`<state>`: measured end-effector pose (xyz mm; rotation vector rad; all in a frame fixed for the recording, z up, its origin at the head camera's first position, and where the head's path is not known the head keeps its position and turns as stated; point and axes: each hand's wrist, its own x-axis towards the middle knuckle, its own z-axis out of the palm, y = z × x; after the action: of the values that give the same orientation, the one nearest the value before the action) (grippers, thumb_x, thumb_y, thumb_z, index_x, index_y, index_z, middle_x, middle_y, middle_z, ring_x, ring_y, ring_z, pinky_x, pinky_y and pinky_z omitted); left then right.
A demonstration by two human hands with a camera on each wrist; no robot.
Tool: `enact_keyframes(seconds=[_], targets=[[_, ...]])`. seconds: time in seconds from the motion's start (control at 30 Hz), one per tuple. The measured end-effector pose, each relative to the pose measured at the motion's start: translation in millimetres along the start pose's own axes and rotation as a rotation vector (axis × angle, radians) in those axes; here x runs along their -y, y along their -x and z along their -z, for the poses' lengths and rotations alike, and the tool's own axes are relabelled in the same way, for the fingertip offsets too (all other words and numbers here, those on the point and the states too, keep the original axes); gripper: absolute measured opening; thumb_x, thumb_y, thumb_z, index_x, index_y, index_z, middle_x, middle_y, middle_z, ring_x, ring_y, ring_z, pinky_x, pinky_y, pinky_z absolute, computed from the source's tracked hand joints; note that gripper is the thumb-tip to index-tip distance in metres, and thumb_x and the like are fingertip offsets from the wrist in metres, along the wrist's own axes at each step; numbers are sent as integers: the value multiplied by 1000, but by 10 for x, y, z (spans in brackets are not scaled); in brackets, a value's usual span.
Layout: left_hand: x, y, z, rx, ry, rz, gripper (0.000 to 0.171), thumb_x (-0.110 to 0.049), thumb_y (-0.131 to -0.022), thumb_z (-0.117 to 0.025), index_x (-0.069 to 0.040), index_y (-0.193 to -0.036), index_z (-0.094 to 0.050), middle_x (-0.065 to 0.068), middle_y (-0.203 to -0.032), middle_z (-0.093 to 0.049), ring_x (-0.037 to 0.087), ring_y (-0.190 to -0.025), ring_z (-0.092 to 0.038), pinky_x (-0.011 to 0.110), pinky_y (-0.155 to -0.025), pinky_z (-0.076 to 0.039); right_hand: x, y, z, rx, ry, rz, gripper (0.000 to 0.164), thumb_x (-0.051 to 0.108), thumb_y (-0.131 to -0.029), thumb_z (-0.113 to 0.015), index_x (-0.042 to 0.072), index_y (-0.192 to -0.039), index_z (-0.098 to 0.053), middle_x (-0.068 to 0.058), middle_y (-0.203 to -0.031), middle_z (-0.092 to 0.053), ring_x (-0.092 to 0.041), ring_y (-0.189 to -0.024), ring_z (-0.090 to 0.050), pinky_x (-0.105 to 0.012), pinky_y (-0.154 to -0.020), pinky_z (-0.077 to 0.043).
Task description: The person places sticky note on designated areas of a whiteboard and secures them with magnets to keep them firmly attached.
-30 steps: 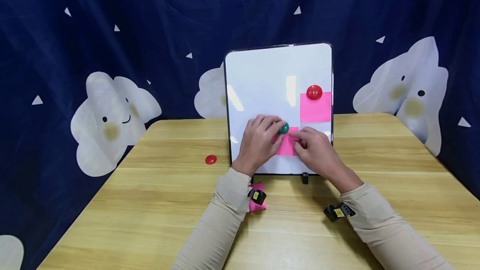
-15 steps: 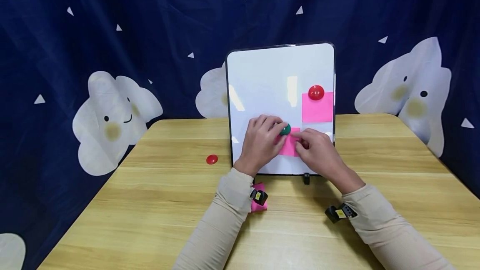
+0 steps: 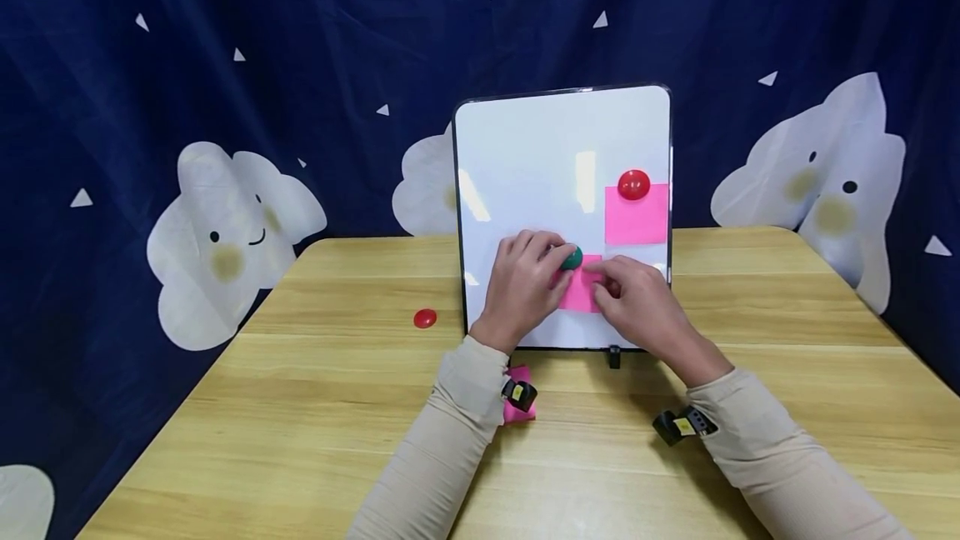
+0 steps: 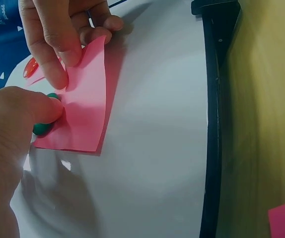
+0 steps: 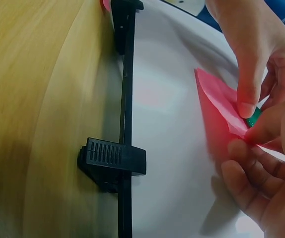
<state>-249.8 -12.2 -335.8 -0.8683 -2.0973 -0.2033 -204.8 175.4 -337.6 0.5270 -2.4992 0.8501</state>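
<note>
A white magnetic board [image 3: 517,165] with a dark frame stands tilted back on the table. My left hand [image 3: 521,286] pinches a round green magnet [image 3: 573,257] between thumb and fingers at the upper part of a pink sticky note [image 4: 85,114], low on the board. At the note's right edge, my right hand [image 3: 641,302] pinches the paper with thumb and forefinger, its other fingers curled. The note's lower edge stands off the board and casts a shadow in the right wrist view. Farther up on the right, a red magnet [image 3: 633,185] holds another pink note [image 3: 637,219].
On the wooden table [image 3: 300,423], a red magnet [image 3: 425,318] lies left of the board. A pink sticky pad [image 3: 519,413] lies in front, partly hidden by the left wrist's camera. A black foot [image 5: 115,157] supports the board's lower edge. A dark blue curtain [image 3: 337,40] hangs behind.
Both hands keep their places at the magnet and note. The whole head view shifts very slightly, with things appearing a little farther right.
</note>
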Motion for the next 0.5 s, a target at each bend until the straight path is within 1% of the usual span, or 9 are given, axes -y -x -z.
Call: enact_keyframes(seconds=[0.17,0.37,0.5], targets=[[-4,-4,-13,5,8,12,29,-33,-91,-74,-19,-116,-75,-3,-114,-64,16,-107,-55,34,-91,-43,-20,1,6,-24,10,14,26,-1,-88,-69,-1,-114,-73,-5,-81,-61,-19,-69,-53,-30,-58,-46],[0,2,-9,7,23,17,28,-33,-90,-75,-19,-115,-75,-3,-114,-64,16,-107,-55,35,-91,-43,-44,16,0,-59,30,40,23,0,-86,-70,2,-108,-76,-2,-78,-56,-16,-66,-51,-30,-56,-45],[6,10,-5,5,33,16,28,-32,-91,-75,-19,-116,-75,-3,-114,-64,15,-107,-55,34,-90,-43,-47,15,-1,-68,42,40,21,2,-86,-71,3,-106,-76,-2,-76,-54,-17,-66,-49,-31,-56,-43]])
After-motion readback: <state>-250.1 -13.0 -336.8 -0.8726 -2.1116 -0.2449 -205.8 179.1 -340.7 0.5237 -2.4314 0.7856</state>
